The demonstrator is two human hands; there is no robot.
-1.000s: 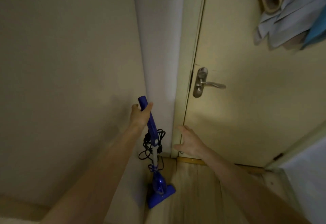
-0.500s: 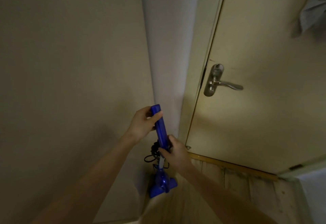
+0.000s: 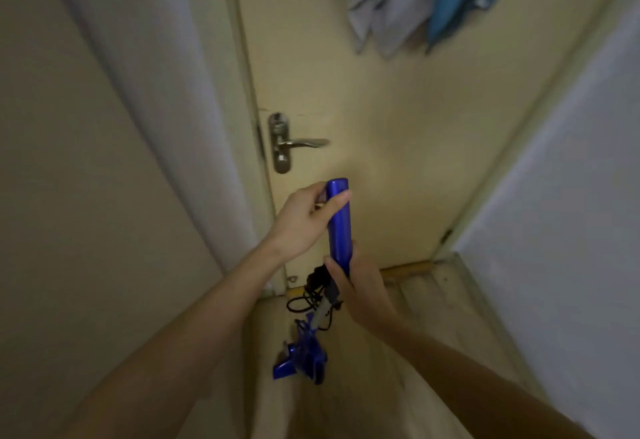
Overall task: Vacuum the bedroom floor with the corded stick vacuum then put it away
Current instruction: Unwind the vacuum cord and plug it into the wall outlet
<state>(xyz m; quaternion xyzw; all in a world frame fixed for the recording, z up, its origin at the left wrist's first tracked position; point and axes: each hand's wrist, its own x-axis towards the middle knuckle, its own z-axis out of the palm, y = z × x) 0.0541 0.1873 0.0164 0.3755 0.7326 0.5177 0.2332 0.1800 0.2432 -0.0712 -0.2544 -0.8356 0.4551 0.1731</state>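
Your left hand (image 3: 304, 220) grips the top of the blue stick vacuum (image 3: 340, 227), thumb across its handle. Your right hand (image 3: 360, 286) wraps around it just below. The black cord (image 3: 311, 291) bunches under your hands, and the vacuum head (image 3: 301, 360) sits over the wooden floor (image 3: 433, 303), before the door (image 3: 398, 148).

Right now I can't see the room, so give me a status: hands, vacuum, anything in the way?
Left hand grips stick vacuum handle top; right hand grips lower. Cord bundled on shaft. Closed door ahead.
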